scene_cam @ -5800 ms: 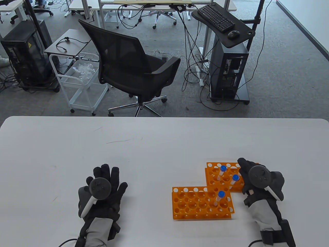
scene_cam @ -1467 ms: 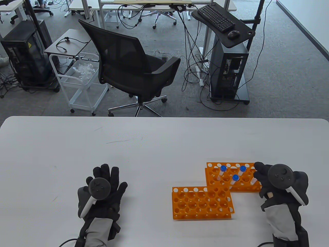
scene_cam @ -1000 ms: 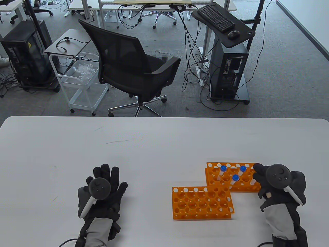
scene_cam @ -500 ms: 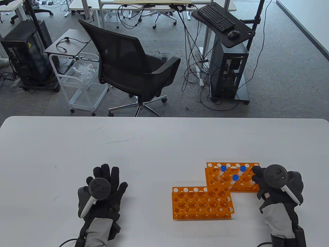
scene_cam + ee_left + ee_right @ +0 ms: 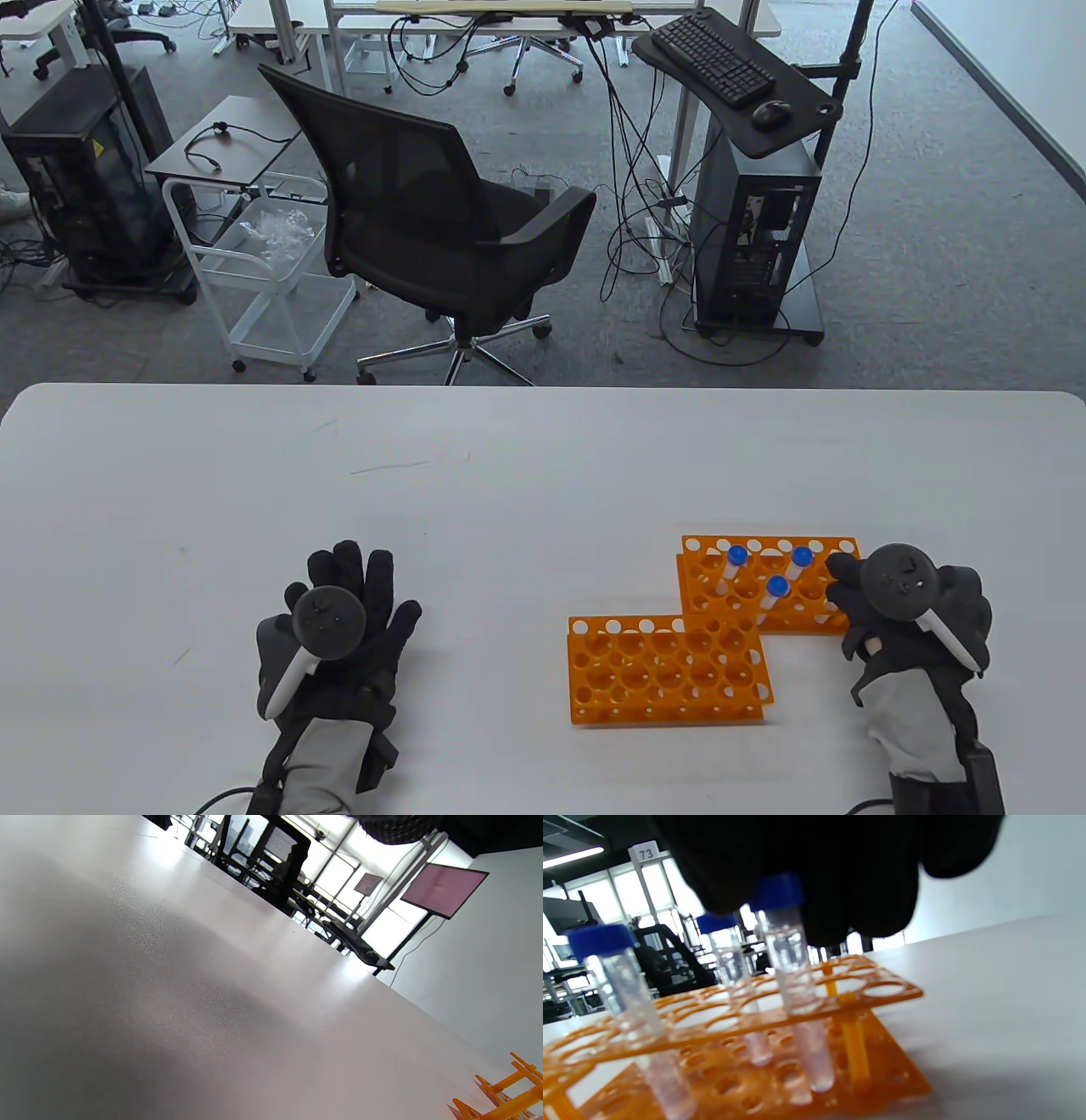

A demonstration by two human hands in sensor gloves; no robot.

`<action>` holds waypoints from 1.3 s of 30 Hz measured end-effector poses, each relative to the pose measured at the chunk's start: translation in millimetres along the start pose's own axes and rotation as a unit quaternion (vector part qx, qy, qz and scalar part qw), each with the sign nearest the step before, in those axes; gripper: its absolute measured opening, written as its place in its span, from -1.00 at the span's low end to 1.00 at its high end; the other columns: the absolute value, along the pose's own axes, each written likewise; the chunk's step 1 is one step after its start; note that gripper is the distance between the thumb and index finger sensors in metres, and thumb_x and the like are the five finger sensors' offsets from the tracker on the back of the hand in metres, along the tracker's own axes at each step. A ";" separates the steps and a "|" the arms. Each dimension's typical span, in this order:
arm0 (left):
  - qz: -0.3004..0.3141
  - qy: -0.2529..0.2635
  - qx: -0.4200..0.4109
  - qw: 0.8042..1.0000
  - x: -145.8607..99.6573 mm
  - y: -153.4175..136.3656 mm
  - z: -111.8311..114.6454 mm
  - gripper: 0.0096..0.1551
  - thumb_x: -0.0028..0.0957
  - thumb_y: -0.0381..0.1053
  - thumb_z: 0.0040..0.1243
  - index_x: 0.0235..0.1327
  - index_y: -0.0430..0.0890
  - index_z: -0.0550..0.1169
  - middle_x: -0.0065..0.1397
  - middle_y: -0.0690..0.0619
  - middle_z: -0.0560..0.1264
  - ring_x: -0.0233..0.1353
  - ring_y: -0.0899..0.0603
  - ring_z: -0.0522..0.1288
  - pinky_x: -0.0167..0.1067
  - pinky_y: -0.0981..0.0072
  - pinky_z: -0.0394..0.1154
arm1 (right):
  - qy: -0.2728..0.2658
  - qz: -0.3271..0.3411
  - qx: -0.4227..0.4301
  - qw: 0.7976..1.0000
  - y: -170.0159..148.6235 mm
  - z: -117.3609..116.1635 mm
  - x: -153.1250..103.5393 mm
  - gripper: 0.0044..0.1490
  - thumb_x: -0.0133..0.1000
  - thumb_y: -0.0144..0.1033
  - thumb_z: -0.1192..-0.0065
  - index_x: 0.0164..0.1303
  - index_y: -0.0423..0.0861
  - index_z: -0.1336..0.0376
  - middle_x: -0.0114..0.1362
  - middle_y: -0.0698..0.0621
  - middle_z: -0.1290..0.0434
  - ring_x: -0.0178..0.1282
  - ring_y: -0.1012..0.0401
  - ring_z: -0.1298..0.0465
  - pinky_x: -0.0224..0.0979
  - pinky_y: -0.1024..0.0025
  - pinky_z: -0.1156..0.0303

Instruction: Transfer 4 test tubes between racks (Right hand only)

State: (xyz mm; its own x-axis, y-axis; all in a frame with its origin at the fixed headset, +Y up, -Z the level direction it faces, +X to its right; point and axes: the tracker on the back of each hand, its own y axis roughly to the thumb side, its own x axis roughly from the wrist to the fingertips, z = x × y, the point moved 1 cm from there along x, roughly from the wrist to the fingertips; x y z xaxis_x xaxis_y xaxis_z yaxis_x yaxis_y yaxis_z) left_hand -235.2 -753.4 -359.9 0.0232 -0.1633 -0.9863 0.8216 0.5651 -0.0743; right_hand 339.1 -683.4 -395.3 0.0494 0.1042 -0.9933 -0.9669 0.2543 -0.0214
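1. R hand (image 5: 912, 615) at near-right corner of far rack (image 5: 768, 586); gloved fingers (image 5: 840, 878) curled down over blue cap of 4th tube (image 5: 793, 984).
2. Wrist cam: that tube stands upright in a hole of the rack's top plate, tip just above the base plate. Fingers cover the cap top; can't tell if they pinch it or just rest on it.
3. Three other blue-capped tubes (image 5: 736, 567) (image 5: 798, 567) (image 5: 774, 592) stand in the same rack, to the left of R hand.
4. Near rack (image 5: 666, 671): orange, all holes vacant, sits in front-left of far rack, corners touching/overlapping.
5. L hand (image 5: 335, 645) flat on table (image 5: 254, 492), palm down, fingers spread, well apart from both racks, holding nothing.
6. L wrist cam: mostly bare tabletop, orange rack edge (image 5: 505, 1094) at bottom-right corner.
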 end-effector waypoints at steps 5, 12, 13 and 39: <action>0.000 0.000 -0.003 1.000 0.2 -0.1 0.3 -0.18 0.24 0.43 -0.19 0.61 0.44 -0.24 0.61 0.42 -0.58 0.52 0.19 -0.79 0.36 0.19 -0.82 | 0.001 -0.003 0.003 1.000 -1.2 -2.6 0.1 -0.39 0.04 -0.24 -0.33 0.31 -0.13 -0.39 0.28 -0.17 -0.58 0.25 -0.17 -0.51 0.33 -0.26 -0.29; 0.001 -0.001 -0.005 1.000 0.1 0.2 0.9 -0.18 0.24 0.43 -0.19 0.61 0.44 -0.25 0.61 0.42 -0.58 0.52 0.19 -0.79 0.36 0.19 -0.82 | -0.001 0.001 0.017 1.000 -1.4 -0.3 -0.6 -0.34 0.04 -0.18 -0.34 0.35 -0.14 -0.37 0.34 -0.19 -0.55 0.31 -0.20 -0.48 0.36 -0.29 -0.26; 0.002 -0.002 -0.007 1.000 0.2 0.5 1.2 -0.18 0.24 0.42 -0.19 0.61 0.44 -0.24 0.61 0.42 -0.58 0.52 0.19 -0.79 0.36 0.19 -0.82 | -0.007 0.002 0.021 1.000 -1.0 3.0 -1.6 -0.33 0.04 -0.17 -0.33 0.36 -0.14 -0.37 0.35 -0.19 -0.55 0.32 -0.20 -0.47 0.36 -0.29 -0.25; 0.009 -0.011 -0.014 1.000 0.3 3.2 2.6 -0.18 0.24 0.43 -0.19 0.61 0.44 -0.25 0.61 0.42 -0.57 0.52 0.19 -0.78 0.36 0.19 -0.82 | -0.080 0.019 0.009 0.997 -34.5 10.2 -48.6 -0.11 0.09 -0.05 -0.24 0.60 -0.09 -0.06 0.69 -0.19 -0.14 0.67 -0.18 -0.05 0.52 -0.36 0.00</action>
State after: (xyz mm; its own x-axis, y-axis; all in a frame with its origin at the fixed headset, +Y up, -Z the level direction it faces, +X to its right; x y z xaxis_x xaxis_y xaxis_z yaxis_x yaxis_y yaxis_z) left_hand -231.0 -753.7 -360.1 0.0512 -0.1697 -0.9842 0.8045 0.5909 -0.0601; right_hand 372.6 -687.4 -345.1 0.0543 0.2651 -0.9627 -0.9640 0.2651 0.0186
